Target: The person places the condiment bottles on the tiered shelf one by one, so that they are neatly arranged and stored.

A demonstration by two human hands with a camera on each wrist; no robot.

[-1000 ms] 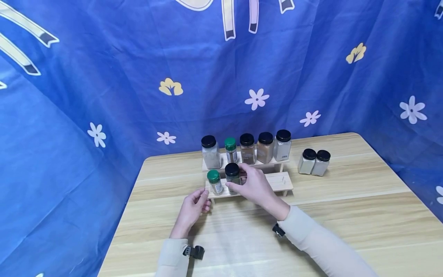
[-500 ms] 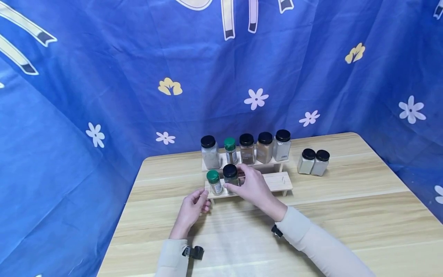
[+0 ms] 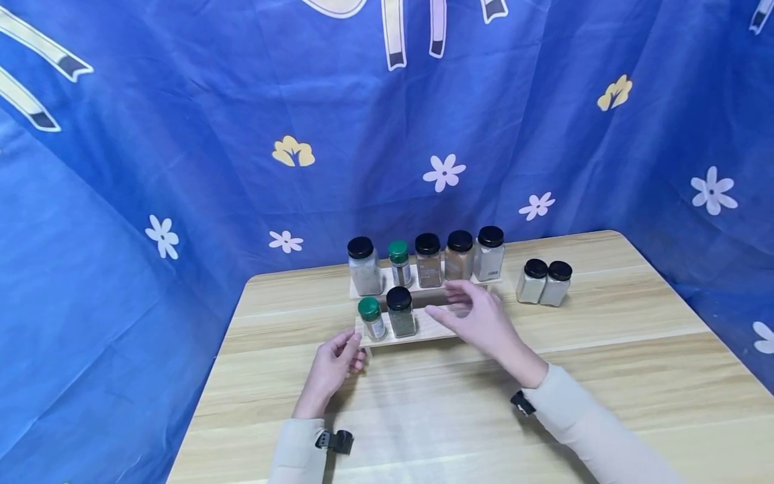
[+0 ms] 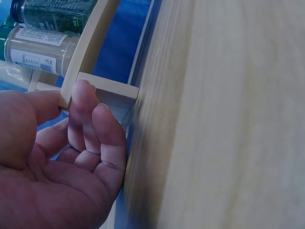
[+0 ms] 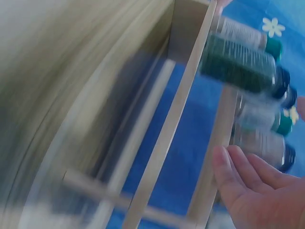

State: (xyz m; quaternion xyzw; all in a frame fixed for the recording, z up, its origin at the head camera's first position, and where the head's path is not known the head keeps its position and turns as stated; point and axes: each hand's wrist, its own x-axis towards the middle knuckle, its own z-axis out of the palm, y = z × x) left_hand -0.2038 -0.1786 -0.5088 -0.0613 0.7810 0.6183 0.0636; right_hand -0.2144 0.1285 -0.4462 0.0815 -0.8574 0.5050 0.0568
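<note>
A two-tier wooden spice rack (image 3: 434, 328) stands on the table. My left hand (image 3: 334, 363) pinches the left end of its lower tier; in the left wrist view the thumb lies on the board and curled fingers sit by the leg. On that tier stand a small green-capped jar (image 3: 372, 318) and, to its right, a black-capped jar with dark green contents (image 3: 402, 313). My right hand (image 3: 484, 319) hovers over the right part of the lower tier, fingers spread and holding nothing. In the right wrist view the green jar (image 5: 238, 62) lies apart from the fingers.
Along the upper tier stand several jars, among them a green-capped jar (image 3: 400, 263) and a brown-filled jar (image 3: 428, 262). Two black-capped jars (image 3: 533, 282) stand together on the table to the right. A blue patterned curtain (image 3: 338, 202) hangs behind the table.
My right hand slid the black-capped jar slightly left towards the small green-capped jar, then let go and moved right. The left hand stays at the rack's end.
</note>
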